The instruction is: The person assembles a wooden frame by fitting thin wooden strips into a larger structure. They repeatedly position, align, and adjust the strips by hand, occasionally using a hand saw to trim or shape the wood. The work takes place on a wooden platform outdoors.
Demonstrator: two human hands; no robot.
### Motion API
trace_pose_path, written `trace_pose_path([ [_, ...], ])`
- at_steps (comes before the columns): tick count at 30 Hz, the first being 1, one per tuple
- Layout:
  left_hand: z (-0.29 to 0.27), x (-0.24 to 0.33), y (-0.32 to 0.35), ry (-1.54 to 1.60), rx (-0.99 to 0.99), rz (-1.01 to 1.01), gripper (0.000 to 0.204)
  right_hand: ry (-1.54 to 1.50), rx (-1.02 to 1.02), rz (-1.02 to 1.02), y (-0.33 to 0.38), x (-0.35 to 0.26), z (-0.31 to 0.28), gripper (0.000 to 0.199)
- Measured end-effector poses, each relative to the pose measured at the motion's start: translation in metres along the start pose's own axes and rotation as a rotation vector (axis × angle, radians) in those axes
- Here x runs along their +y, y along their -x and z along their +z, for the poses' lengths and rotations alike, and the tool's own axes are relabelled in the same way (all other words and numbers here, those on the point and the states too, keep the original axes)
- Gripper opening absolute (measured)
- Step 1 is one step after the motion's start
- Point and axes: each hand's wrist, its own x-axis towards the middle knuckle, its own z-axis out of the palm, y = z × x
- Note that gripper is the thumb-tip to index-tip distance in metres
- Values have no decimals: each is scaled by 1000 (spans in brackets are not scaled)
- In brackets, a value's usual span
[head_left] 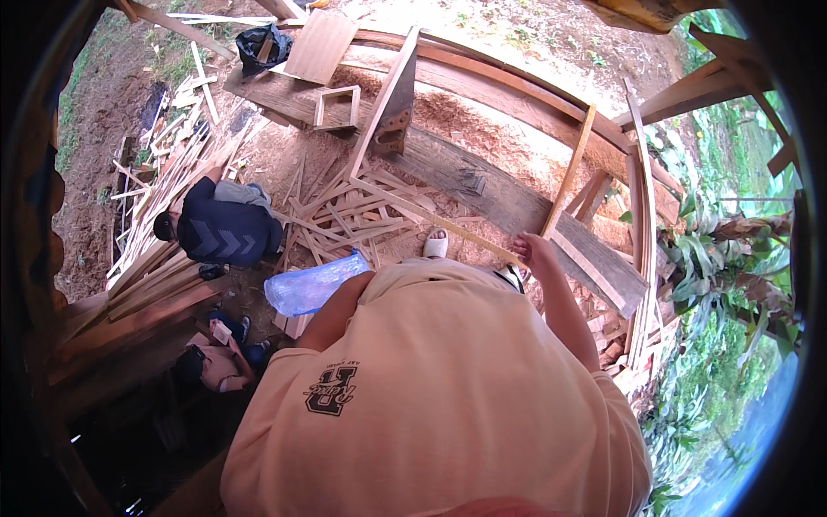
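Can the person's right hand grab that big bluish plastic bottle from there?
Probably not: the right hand is out to the right, while the bluish plastic bottle is beyond the left arm.

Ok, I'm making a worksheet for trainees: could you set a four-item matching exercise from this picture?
1. Person's right hand
2. Plastic water jug
3. Plastic bag
4. Slide sandal

A. Black
B. White
C. At the near end of a thin yellowish strip
D. Translucent blue

Pairs: 1-C, 2-D, 3-A, 4-B
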Motion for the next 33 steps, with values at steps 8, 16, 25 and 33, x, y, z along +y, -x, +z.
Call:
trace_pose_path([
  [8,-21,33,-53,-147,-24,98,49,-382,455,11,33,49,-153,47],
  [16,-38,122,-41,-507,-7,204,42,-401,620,88,14,23,-183,84],
  [25,-12,150,-8,-326,191,198,38,-465,617,169,-24,2,-185,62],
  [33,13,163,28,-527,229,366,39,-433,496,166,-19,4,-208,39],
])
